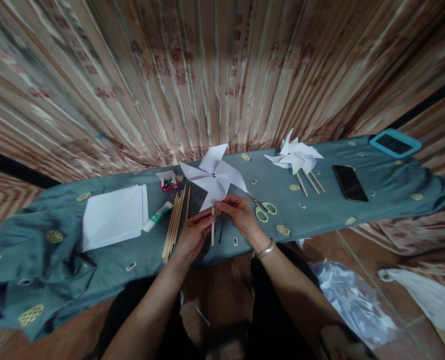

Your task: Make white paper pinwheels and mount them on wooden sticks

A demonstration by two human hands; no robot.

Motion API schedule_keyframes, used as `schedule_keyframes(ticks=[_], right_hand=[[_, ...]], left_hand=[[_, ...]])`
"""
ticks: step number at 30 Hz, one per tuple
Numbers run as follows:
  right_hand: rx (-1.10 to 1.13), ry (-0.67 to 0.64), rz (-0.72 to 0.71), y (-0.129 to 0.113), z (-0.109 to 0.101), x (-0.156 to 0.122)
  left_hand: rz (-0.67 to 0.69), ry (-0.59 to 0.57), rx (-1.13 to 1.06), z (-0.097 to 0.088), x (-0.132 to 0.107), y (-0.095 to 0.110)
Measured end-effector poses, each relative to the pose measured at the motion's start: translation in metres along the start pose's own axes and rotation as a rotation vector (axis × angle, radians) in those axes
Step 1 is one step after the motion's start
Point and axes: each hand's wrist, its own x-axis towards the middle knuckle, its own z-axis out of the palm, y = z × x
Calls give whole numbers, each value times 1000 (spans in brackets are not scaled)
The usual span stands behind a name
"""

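A white paper pinwheel (215, 187) on a thin wooden stick is held up over the middle of the table, its blades facing me and a dark pin at its centre. My left hand (194, 234) is closed on the stick just below the blades. From the other side, my right hand (240, 214) pinches at the lowest blade near the top of the stick; its fingertips partly cover that spot. Beside the right hand lie scissors (261, 211) with pale green handles, the blade tips hidden under the pinwheel. Loose wooden sticks (173, 227) lie left of the left hand.
Several finished pinwheels (299, 157) overlap at the right rear, near a black phone (350, 183) and a blue-framed tablet (395, 143). Leftward are a paper stack (112, 217), a glue tube (158, 216) and a small red box of pins (167, 183). Plastic bags (352, 295) lie on the floor.
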Motion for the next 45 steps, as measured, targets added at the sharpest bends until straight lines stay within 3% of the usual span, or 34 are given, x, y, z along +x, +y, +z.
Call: schedule_keyframes(ticks=[6, 10, 14, 17, 45], right_hand=[[-218, 42, -106, -4, -5, -4], [-446, 193, -254, -13, -22, -6], [-519, 381, -371, -24, -44, -3], [-568, 452, -435, -28, -55, 1], [-494, 304, -352, -16, -38, -2]], left_hand=[[17, 22, 1, -1, 0, 5], [12, 32, 19, -5, 2, 8], [-13, 44, 19, -6, 2, 6], [-26, 49, 10, -4, 1, 4], [-31, 84, -4, 2, -2, 6]])
